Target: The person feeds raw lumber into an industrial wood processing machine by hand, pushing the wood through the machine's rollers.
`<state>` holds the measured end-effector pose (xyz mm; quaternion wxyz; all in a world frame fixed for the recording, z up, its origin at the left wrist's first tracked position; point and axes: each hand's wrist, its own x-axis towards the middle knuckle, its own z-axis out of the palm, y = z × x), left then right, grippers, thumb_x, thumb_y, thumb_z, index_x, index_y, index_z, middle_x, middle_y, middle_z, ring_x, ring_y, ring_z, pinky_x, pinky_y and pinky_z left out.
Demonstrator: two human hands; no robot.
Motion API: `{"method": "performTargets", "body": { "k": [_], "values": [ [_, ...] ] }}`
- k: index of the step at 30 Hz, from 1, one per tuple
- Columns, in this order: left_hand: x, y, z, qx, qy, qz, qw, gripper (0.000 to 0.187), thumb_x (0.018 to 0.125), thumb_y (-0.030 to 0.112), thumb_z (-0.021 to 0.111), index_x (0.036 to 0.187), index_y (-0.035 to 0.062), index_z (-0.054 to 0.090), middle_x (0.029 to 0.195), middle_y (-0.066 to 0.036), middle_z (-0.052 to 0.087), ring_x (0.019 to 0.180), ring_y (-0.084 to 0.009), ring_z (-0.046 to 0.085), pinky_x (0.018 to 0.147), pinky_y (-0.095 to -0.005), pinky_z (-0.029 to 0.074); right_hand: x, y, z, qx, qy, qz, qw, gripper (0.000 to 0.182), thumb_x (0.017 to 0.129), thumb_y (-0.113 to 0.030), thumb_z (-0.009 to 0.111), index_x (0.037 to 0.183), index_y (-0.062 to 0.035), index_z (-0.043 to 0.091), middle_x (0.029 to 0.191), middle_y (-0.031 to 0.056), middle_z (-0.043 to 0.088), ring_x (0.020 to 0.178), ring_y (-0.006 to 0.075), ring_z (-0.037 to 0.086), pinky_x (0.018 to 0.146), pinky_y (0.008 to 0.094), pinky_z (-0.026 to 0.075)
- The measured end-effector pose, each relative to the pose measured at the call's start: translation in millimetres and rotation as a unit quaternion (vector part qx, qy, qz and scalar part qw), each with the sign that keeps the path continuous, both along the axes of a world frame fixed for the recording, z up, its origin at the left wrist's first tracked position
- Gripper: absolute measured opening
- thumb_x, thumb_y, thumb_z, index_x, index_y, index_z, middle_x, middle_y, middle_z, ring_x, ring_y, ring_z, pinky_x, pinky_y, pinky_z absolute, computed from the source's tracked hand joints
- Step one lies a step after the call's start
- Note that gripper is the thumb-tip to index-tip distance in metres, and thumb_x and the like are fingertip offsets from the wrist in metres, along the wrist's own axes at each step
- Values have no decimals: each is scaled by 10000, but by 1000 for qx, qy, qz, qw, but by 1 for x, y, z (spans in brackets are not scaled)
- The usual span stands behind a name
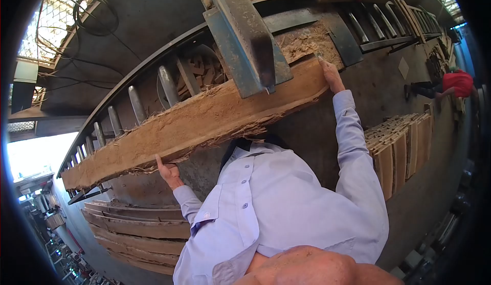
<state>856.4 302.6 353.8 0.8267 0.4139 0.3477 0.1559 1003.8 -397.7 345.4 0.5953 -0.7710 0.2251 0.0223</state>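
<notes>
A long rough plank (189,116) with ragged, bark-like edges runs slantwise across the view, over a row of metal rollers. My left hand (169,172) grips its near edge, thumb on top and the other fingers mostly beneath. At the plank's right end, my right hand (332,75) is closed around the corner, fingers partly hidden. Between my hands, a blue-grey machine guard (250,39) stands over the plank and hides part of its far edge. Sawdust (312,42) lies on the machine table just beyond my right hand.
Metal rollers (137,105) extend left, with wood scraps (204,70) behind them. Stacked boards (138,229) lie at lower left, and another timber stack (401,149) stands at right. A person in a red top (456,84) bends at far right. Cables (94,14) hang at upper left.
</notes>
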Motion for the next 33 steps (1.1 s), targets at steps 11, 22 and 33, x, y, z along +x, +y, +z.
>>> {"method": "performTargets", "body": {
  "k": [11, 22, 33],
  "values": [
    [4, -34, -25, -27, 1, -3, 1000, 438, 946, 274, 639, 1267, -7, 537, 1241, -122, 605, 1102, -243, 570, 948, -362, 454, 107, -37, -48, -177, 13, -36, 983, 604, 875, -543, 637, 1023, 40, 699, 985, 183, 709, 888, 241, 665, 820, 366, 482],
    [99, -67, -44, -44, 67, -6, 997, 407, 926, 275, 668, 1178, -29, 568, 1102, -118, 651, 867, -216, 654, 673, -299, 550, 149, -154, 93, 328, -343, -348, 808, 364, 912, -245, 686, 1222, -82, 587, 1172, 57, 641, 1010, 204, 641, 806, 337, 565],
    [148, -123, 55, 321, 259, -349, 842, 472, 972, 392, 555, 937, -70, 644, 844, -199, 708, 689, -237, 714, 592, -320, 586, -42, -154, 14, 290, -200, -380, 855, 502, 907, -310, 695, 1328, -92, 527, 1254, 39, 608, 1081, 205, 600, 894, 364, 500]
  ]
}}
